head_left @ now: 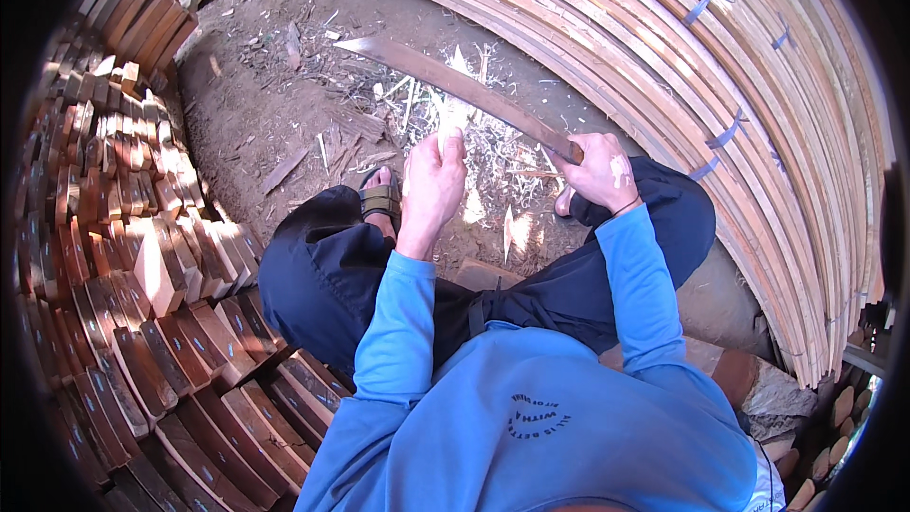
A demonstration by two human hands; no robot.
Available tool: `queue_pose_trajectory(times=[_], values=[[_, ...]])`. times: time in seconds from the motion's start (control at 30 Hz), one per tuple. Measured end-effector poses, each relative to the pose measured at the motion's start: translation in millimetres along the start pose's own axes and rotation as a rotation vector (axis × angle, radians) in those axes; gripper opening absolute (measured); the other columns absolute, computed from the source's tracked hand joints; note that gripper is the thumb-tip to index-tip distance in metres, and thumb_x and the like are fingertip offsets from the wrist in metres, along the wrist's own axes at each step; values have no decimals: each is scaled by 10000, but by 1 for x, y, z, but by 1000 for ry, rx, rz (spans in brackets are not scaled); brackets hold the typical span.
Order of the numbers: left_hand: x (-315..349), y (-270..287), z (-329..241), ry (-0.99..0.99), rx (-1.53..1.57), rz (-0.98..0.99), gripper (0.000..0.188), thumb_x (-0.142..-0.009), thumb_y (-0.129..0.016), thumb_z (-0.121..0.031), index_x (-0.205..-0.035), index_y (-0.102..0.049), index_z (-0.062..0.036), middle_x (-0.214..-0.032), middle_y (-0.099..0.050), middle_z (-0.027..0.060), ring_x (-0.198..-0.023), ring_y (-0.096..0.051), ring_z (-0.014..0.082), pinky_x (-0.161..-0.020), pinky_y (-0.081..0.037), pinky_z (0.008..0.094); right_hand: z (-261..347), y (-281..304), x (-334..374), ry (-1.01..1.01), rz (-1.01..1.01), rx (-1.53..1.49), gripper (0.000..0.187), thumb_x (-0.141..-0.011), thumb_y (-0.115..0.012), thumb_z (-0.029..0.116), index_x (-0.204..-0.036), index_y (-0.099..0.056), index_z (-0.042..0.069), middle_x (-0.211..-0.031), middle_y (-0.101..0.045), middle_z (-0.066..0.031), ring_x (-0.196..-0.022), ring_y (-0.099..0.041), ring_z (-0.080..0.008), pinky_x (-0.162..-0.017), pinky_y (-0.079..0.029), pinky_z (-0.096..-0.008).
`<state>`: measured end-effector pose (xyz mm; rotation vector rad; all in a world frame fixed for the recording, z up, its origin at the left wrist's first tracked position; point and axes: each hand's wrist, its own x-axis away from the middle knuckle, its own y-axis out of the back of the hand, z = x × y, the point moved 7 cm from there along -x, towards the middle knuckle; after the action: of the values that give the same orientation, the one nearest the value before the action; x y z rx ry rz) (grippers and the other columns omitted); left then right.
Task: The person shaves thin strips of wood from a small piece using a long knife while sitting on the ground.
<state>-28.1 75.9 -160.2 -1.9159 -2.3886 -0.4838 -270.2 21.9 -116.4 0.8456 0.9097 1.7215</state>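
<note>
Grasping the machete (464, 85) by its handle (573, 154), apparently for control, my right hand (597, 171) held the blade (403, 56) beyond my left hand (436, 180), which pinched a pale wood piece (453, 118) above scattered shavings (493, 175).

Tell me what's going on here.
A person in a blue top holds a long knife in the right hand, its blade pointing forward and left. The left hand grips what looks like a pale wood piece, too bright to see clearly. Shavings litter the ground, with wooden blocks stacked left and long strips bundled right.
</note>
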Motion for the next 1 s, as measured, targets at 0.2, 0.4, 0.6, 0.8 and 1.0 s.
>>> queue_pose_trajectory(times=[0.2, 0.4, 0.6, 0.8, 1.0], values=[[8, 5, -19, -21, -92, 42, 419, -1058, -502, -332, -810, -591, -6, -647, -557, 82, -615, -543, 183, -604, -432, 377, -5, -4, -8, -83, 60, 8, 229, -822, -644, 270, -803, -747, 67, -731, -690, -215, -739, -696, -420, -738, -545, -496], [11, -7, -14, -66, -119, 102, 432, -1075, -492, -330, -774, -548, -26, -635, -492, -26, -586, -445, 74, -535, -382, 302, -3, -10, -21, -95, 66, 43, 240, -808, -649, 267, -885, -779, 80, -815, -714, -231, -819, -707, -431, -824, -558, -495], [6, -7, -2, -35, -66, 106, 407, -1082, -493, -329, -791, -546, -50, -629, -479, -39, -558, -420, 60, -509, -355, 277, 0, -17, -32, -110, 63, 27, 273, -806, -653, 298, -930, -793, 99, -887, -727, -242, -878, -710, -431, -862, -562, -491], [8, -8, 1, 115, 148, 170, 366, -1090, -495, -348, -823, -510, -98, -615, -408, -79, -481, -347, 32, -423, -266, 234, -5, -29, -44, -91, 38, 23, 287, -807, -656, 314, -938, -797, 101, -898, -730, -242, -893, -711, -431, -866, -562, -492], [32, -26, -8, 193, 139, 424, 379, -1086, -484, -307, -800, -536, -64, -637, -447, -53, -551, -402, 51, -493, -332, 265, -42, -16, -72, -248, -84, -117, 403, -873, -684, 450, -954, -791, 71, -896, -746, -213, -873, -717, -387, -859, -553, -462]])
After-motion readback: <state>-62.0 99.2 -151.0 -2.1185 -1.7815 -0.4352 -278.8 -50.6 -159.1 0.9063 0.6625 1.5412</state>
